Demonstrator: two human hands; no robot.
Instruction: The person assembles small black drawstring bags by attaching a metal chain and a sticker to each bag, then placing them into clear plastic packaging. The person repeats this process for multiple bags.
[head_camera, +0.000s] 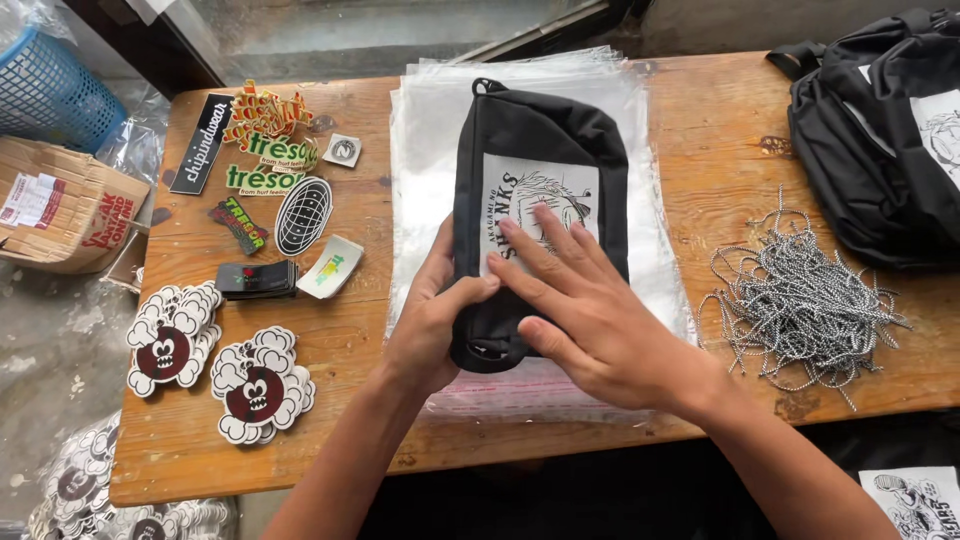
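Note:
A black pouch bag with a white printed patch lies lengthwise on a stack of clear plastic sleeves in the middle of a wooden table. My left hand grips the bag's near left edge, thumb on top. My right hand lies flat on the bag's near half, fingers spread and pointing to the far left, covering part of the patch. The bag's near end with its zipper shows between the two hands.
Stickers and round cloud-shaped cutouts cover the table's left side. A pile of black-and-white cords lies to the right, more black bags at the far right. A blue basket and a cardboard box stand off the left.

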